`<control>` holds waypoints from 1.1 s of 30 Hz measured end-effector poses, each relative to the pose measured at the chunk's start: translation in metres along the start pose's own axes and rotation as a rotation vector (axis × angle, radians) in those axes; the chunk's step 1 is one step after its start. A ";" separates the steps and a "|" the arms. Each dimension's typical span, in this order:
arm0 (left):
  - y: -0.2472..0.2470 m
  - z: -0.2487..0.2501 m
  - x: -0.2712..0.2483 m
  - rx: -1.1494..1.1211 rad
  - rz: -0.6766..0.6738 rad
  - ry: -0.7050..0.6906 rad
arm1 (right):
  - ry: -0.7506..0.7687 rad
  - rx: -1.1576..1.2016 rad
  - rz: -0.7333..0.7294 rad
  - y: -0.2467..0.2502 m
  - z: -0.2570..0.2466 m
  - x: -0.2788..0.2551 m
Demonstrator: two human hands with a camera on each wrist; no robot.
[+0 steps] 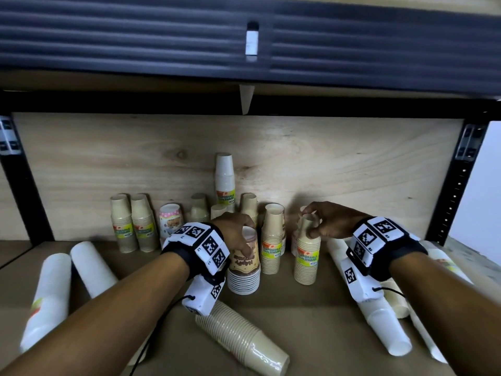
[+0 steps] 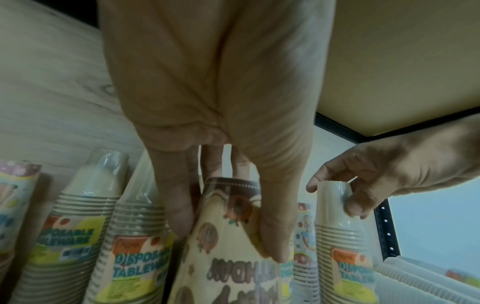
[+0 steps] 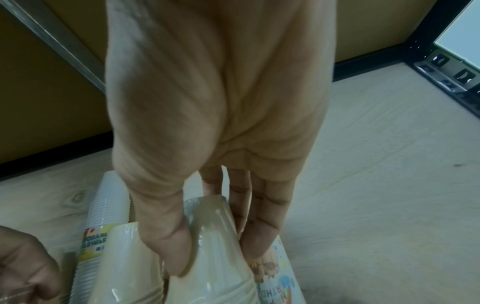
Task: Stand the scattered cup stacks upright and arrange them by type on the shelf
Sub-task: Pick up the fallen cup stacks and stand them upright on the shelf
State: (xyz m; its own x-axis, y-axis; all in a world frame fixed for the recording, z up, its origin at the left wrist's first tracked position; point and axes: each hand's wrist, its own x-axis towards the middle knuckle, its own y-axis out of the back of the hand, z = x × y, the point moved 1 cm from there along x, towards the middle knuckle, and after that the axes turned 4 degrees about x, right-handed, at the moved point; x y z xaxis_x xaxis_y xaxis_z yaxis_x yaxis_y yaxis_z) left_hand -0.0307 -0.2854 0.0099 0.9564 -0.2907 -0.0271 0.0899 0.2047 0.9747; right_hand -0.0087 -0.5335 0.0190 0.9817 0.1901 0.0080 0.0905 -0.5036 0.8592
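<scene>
My left hand [image 1: 238, 234] grips the top of an upright stack of brown printed cups [image 1: 244, 267] at the shelf's middle; in the left wrist view its fingers [image 2: 179, 205] and thumb wrap that printed stack [image 2: 228, 246]. My right hand [image 1: 320, 221] pinches the top of an upright beige cup stack [image 1: 306, 256] with a yellow label; the right wrist view shows thumb and fingers [image 3: 262, 226] around that beige stack [image 3: 215, 246]. More beige stacks [image 1: 132, 223] stand along the back wall, next to a pink printed stack [image 1: 170, 221] and a tall white stack [image 1: 225, 180].
A beige stack [image 1: 241, 337] lies on its side at the front middle. White stacks lie flat at the left [image 1: 46, 299] and at the right [image 1: 379, 308]. Black shelf posts [image 1: 455, 185] frame the bay, and an upper shelf edge [image 1: 244, 101] hangs overhead.
</scene>
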 end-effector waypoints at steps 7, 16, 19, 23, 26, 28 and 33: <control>-0.001 -0.001 0.002 0.021 -0.004 0.011 | -0.012 0.029 0.009 0.000 0.003 -0.003; 0.002 -0.003 0.005 0.039 -0.004 0.004 | 0.000 0.005 0.016 -0.001 0.002 -0.002; 0.002 -0.003 0.004 0.026 -0.021 0.000 | -0.001 0.006 0.013 -0.002 0.003 -0.001; 0.000 -0.002 0.004 0.020 -0.011 -0.004 | -0.005 -0.003 0.015 -0.001 0.005 0.000; 0.000 -0.001 0.004 0.043 -0.003 -0.009 | -0.008 0.004 0.018 -0.003 0.007 0.001; 0.000 0.000 0.003 0.045 0.003 -0.008 | -0.007 0.021 0.016 -0.004 0.007 0.001; -0.004 0.000 0.001 0.071 -0.005 0.027 | -0.033 0.042 -0.017 -0.001 0.002 -0.006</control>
State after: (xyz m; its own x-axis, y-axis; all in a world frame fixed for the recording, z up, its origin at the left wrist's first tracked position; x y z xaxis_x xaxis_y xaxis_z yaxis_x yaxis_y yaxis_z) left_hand -0.0296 -0.2864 0.0062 0.9632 -0.2661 -0.0372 0.0758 0.1361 0.9878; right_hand -0.0147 -0.5355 0.0168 0.9849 0.1715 -0.0241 0.1138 -0.5357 0.8367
